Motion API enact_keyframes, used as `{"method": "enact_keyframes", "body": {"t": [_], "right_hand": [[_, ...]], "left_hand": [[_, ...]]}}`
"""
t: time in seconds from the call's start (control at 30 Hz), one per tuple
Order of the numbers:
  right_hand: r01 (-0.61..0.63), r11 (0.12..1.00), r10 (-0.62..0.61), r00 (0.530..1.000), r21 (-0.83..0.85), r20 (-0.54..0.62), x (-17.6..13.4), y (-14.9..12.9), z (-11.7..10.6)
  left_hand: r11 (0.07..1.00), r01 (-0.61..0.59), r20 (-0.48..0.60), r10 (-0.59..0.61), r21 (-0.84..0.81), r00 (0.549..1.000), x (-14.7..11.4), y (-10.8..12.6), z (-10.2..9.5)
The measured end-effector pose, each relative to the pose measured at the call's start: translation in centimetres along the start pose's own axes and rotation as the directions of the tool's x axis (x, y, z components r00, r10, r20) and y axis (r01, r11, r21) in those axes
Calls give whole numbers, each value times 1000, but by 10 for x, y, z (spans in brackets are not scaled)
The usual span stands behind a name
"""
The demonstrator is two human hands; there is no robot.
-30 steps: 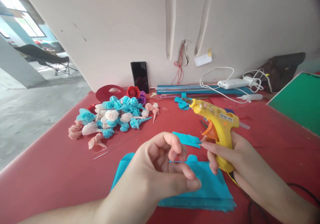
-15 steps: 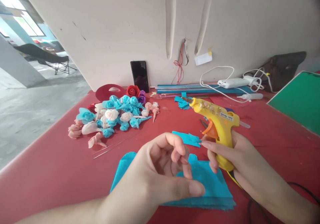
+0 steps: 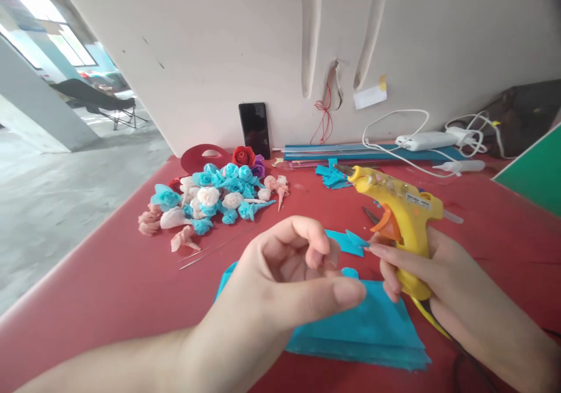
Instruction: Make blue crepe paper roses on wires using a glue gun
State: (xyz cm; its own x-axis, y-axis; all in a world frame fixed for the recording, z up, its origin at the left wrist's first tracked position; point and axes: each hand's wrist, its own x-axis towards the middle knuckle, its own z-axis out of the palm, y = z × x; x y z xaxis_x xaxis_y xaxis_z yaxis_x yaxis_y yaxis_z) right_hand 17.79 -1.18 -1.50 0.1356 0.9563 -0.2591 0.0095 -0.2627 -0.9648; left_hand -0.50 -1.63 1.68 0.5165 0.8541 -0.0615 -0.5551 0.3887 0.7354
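Observation:
My right hand (image 3: 442, 279) is wrapped round the handle of a yellow glue gun (image 3: 414, 229) with an orange trigger. Its nozzle points up and to the left. At the thumb and fingertip of that hand is the tip of a small pointed piece of blue crepe paper (image 3: 357, 240); whether it is pinched I cannot tell. In front of me my left hand (image 3: 280, 276) hangs with curled fingers and the thumb held apart, nothing visible in it. Below both hands lies a stack of blue crepe paper sheets (image 3: 363, 331), partly hidden by the left hand.
Blue, white and pink paper flowers (image 3: 219, 191) are heaped at the left, with thin wires (image 3: 205, 254) before them. A phone (image 3: 255, 130) leans on the wall. Blue scraps (image 3: 332, 175), a white power strip (image 3: 425, 141) and a green board (image 3: 534, 173) lie farther right.
The whole scene has shifted to the right as the view turned left. My left hand's thumb and fingers stay apart; the glue gun remains in my right hand.

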Motion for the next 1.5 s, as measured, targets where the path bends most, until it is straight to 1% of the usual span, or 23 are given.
{"method": "enact_keyframes", "body": {"t": [0.1, 0.23, 0.5, 0.6, 0.73, 0.97, 1.23, 1.37, 1.5], "right_hand": [[8, 1000, -8, 1000, -14, -1, -1, -1, -1], [1, 1000, -1, 1000, -20, -1, -2, 0, -1], [-1, 1000, 0, 999, -16, -41, 1, 2, -2], [-5, 1000, 5, 999, -17, -43, 1, 3, -3], [7, 1000, -7, 999, -10, -35, 0, 1, -3], [9, 1000, -10, 1000, -24, -19, 2, 0, -3], [26, 999, -27, 999, -23, -40, 5, 1, -1], [21, 999, -23, 998, -30, -50, 5, 2, -1], [23, 999, -24, 999, -33, -47, 4, 1, -1]], "left_hand": [[999, -28, -20, 27, -23, 999, -1, 2, 1], [997, -63, 28, 65, -52, 997, 0, 4, 1], [997, -47, 90, 53, -61, 995, -1, 3, -2], [999, -27, 78, 30, -44, 996, -1, 3, 0], [1000, -3, 24, 4, -21, 1000, -2, 6, 4], [1000, -18, -21, 18, 7, 1000, -1, 6, 7], [1000, -3, 28, 3, -19, 1000, 1, 3, 3], [1000, -25, 21, 25, -13, 999, 1, 4, 2], [1000, -5, 31, 5, -22, 1000, 0, 5, 2]]}}
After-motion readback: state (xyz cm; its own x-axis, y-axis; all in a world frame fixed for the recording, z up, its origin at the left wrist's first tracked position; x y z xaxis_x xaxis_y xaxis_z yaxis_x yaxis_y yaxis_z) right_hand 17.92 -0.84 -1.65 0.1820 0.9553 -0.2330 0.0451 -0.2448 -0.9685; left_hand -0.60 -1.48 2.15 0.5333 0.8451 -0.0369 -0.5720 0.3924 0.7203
